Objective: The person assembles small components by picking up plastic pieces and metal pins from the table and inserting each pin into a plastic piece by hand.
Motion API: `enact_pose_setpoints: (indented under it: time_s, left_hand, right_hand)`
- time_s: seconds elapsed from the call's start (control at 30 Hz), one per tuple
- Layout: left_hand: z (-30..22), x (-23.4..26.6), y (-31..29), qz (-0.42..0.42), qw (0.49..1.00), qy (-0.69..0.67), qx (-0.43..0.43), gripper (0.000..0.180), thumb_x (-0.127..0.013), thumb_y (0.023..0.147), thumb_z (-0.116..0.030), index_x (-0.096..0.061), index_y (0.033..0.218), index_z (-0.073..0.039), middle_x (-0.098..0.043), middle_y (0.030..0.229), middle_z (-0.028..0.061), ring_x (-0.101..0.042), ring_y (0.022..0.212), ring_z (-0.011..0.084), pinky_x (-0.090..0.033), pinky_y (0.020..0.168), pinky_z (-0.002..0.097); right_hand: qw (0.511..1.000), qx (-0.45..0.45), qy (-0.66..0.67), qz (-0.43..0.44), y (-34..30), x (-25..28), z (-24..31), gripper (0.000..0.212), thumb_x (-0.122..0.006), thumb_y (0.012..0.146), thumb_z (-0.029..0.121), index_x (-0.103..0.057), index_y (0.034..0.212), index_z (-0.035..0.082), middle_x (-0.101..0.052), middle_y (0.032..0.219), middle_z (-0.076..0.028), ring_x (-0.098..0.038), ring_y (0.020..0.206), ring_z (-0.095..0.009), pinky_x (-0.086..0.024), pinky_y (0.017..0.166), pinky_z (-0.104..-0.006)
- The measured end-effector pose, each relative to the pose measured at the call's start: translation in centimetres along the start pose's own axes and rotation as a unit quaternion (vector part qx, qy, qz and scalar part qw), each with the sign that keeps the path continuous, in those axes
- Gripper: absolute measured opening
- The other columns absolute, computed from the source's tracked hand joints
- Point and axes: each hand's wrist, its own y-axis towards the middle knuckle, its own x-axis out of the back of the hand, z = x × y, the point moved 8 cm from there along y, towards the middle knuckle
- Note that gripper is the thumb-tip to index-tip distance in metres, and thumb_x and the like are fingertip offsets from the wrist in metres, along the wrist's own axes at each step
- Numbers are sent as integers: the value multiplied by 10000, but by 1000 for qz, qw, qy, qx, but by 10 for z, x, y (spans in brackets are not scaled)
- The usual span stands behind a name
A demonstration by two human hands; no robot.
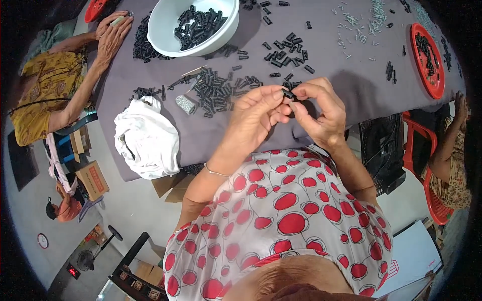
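Near the table's front edge, a small black plastic cylinder-shaped part [288, 94] is pinched between my two hands. The fingertips of my left hand [257, 108] are closed on its left end. From the other side, the thumb and fingers of my right hand [324, 108] grip its right end. My fingers cover some of the part. Just beyond them are loose black parts [286, 54] of a like shape. A larger pile of small black pieces [216, 90] spreads to the left of my left hand.
On the grey tablecloth [331, 35] stand a white basin [228, 37] of black parts and a red tray [438, 90]. A white cloth [145, 140] lies at the left edge. Small metal springs [376, 17] are scattered far right. Other people sit at left and right.
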Motion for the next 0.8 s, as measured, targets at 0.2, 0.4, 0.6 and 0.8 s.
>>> enact_pose_setpoints:
  time_s: [0.2, 0.4, 0.6, 0.8]
  left_hand:
    - [3, -1, -2, -12, 1000, -15, 9, 156, -559, 901, -66, -588, 1023, 26, -643, 859, 119, -636, 759, 175, -543, 660, 279]
    - [2, -3, -2, -9, 999, 37, 21, 164, -573, 890, -71, -588, 1017, 31, -651, 887, 140, -638, 758, 181, -543, 671, 285]
    - [-2, -2, -3, 4, 993, 108, 43, 202, -587, 879, -73, -583, 1034, 56, -656, 895, 151, -636, 749, 174, -527, 660, 269]
    - [-5, 7, -5, 23, 964, 259, 54, 190, -615, 852, -48, -611, 1012, 54, -664, 882, 111, -626, 735, 140, -512, 664, 253]
  right_hand:
    - [999, 13, -31, -3, 1, 0, 4, 250, -694, 636, -30, -594, 855, 37, -590, 792, -69, -564, 698, -209, -465, 627, -311]
    - [1000, -18, 7, 13, 2, 3, -4, 229, -674, 637, -42, -605, 843, 32, -589, 759, -64, -561, 665, -191, -467, 606, -289]
    - [998, -2, 18, 68, 7, 4, 2, 188, -671, 654, -40, -619, 818, 35, -587, 734, -56, -548, 644, -174, -442, 561, -285]
    - [992, 48, 58, 105, 4, -1, 4, 232, -687, 620, -63, -609, 829, -1, -607, 773, -94, -559, 666, -237, -439, 613, -330]
